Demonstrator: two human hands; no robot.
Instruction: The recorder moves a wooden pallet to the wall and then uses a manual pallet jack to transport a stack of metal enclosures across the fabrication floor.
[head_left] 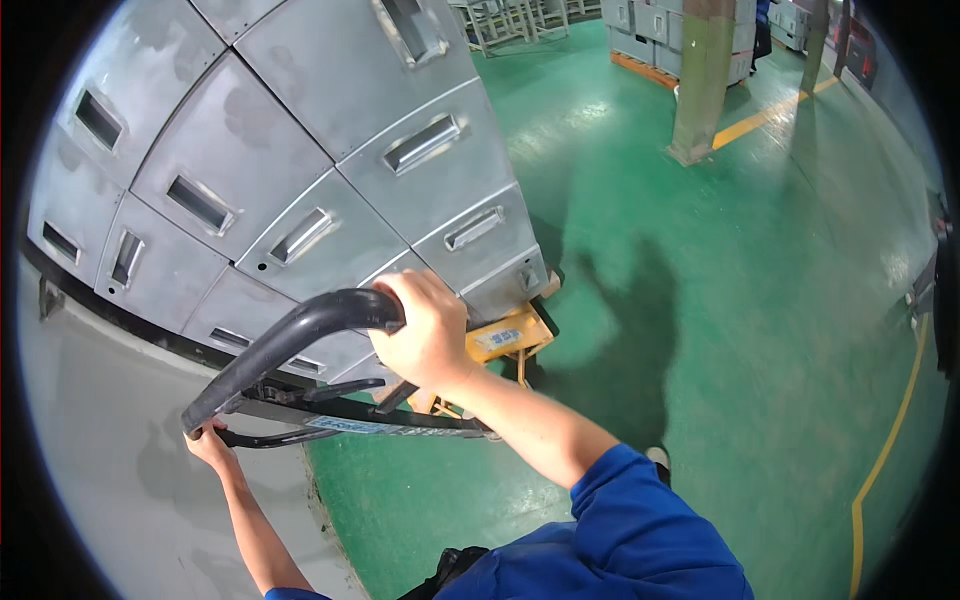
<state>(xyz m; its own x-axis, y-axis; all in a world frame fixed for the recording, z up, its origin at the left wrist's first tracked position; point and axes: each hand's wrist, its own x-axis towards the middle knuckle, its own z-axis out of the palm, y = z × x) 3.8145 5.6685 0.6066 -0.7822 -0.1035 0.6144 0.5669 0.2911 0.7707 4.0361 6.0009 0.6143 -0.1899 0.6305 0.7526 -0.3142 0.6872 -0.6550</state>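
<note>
Both my hands are on the curved black handle (290, 330) of a yellow pallet jack (510, 335). My right hand (428, 325) is wrapped round the handle's right end. Lower down, at its left end, my left hand (210, 445) grips it, with the fingers partly hidden behind the bar. A black lever (345, 390) sits inside the handle's loop. Beyond the handle rises a tall stack of grey metal boxes (240, 140) with recessed slot grips. The yellow jack shows at the foot of the stack, and its forks are hidden.
A grey wall (110, 400) runs close on my left, beside the stack. Green floor (760, 330) spreads to the right, with a yellow line (890, 450) along it. Farther off stand a green pillar (703, 80), more grey boxes (635, 25) on a pallet and pale metal racks (505, 22).
</note>
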